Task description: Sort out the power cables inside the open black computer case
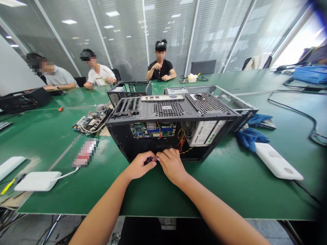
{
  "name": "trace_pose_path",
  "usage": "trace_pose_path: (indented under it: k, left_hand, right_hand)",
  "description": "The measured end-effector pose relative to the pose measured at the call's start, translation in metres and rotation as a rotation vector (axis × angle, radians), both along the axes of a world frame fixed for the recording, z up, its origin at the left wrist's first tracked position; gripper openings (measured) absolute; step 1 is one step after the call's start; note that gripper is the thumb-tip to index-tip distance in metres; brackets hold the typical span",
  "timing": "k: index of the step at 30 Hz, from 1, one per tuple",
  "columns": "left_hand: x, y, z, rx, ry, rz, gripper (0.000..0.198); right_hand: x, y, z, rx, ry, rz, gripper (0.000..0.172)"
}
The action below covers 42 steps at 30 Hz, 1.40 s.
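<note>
Just in front of a black open computer case [114, 141], my left hand [141, 165] and my right hand [173, 166] meet, fingers closed. Between them shows a short bundle of coloured wires [154, 159], gripped from both sides. Its ends are hidden by my fingers. Inside the case, a green motherboard [139, 130] sits behind my hands. A power supply [208, 132] with a white label is at the right, and loose red and yellow wires [181, 139] hang beside it. The case's vented back panel [168, 108] faces up.
Another case [130, 87] and an open metal chassis [230, 97] stand behind. Left on the green table [102, 190] lie a loose motherboard [90, 120], a phone [86, 152] and a white power bank [38, 181]. Blue gloves [251, 137] and a white device [278, 161] lie right. Several people sit across.
</note>
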<state>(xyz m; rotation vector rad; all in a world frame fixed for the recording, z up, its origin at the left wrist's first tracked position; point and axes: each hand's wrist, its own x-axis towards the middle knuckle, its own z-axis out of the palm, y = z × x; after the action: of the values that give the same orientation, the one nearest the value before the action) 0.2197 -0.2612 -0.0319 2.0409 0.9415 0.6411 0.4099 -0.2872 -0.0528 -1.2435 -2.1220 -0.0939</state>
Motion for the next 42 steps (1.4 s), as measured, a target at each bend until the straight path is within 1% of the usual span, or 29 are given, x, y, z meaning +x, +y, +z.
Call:
trace_pose_path:
  k: [2,4,8,11,13,16,20,23,25,29,31,33,39,42]
  left_hand:
    - [0.0,-0.001,0.001,-0.011,0.021,0.003,0.023]
    - [0.0,-0.001,0.001,-0.001,0.025,0.0,0.023]
    - [0.001,0.0,0.001,0.105,0.0,-0.012,0.023]
    - [0.002,0.001,0.0,0.2,0.024,-0.037,0.021]
    - [0.001,0.002,-0.002,0.217,0.047,-0.059,0.02]
    - [-0.001,0.002,-0.006,0.149,0.06,-0.093,0.019]
    - [-0.002,0.001,-0.012,-0.078,-0.002,-0.129,0.024]
    - [0.0,-0.001,-0.012,-0.163,0.018,-0.141,0.025]
    - [0.001,-0.001,-0.009,-0.128,0.071,-0.141,0.023]
    - [0.004,-0.001,-0.005,0.157,0.161,-0.127,0.018]
    - [0.004,-0.001,-0.004,0.237,0.174,-0.119,0.017]
    - [0.004,-0.002,-0.003,0.237,0.165,-0.118,0.018]
    - [0.002,0.0,-0.004,0.127,0.075,-0.167,0.02]
    - [0.001,-0.001,-0.004,0.111,0.072,-0.176,0.018]
  right_hand:
    - [-0.003,-0.002,-0.002,0.014,0.044,-0.044,0.021]
    - [-0.006,-0.003,-0.004,0.016,0.091,-0.057,0.021]
    - [-0.008,-0.003,-0.007,-0.013,0.143,-0.054,0.023]
    - [-0.006,-0.002,-0.005,-0.002,0.124,-0.044,0.022]
    - [-0.004,-0.001,-0.003,0.036,0.073,-0.015,0.022]
    - [0.001,0.002,-0.001,0.096,-0.027,0.039,0.023]
    - [0.008,0.006,0.0,0.124,-0.126,0.112,0.024]
    - [0.012,0.007,0.001,0.12,-0.164,0.159,0.024]
    - [0.014,0.007,0.001,0.107,-0.179,0.184,0.025]
    - [0.016,0.007,0.002,0.081,-0.191,0.2,0.026]
    - [0.016,0.007,0.001,0.081,-0.188,0.195,0.026]
    - [0.016,0.008,0.001,0.092,-0.18,0.189,0.026]
    - [0.014,0.008,0.002,0.146,-0.157,0.2,0.024]
    - [0.014,0.008,0.002,0.147,-0.165,0.211,0.022]
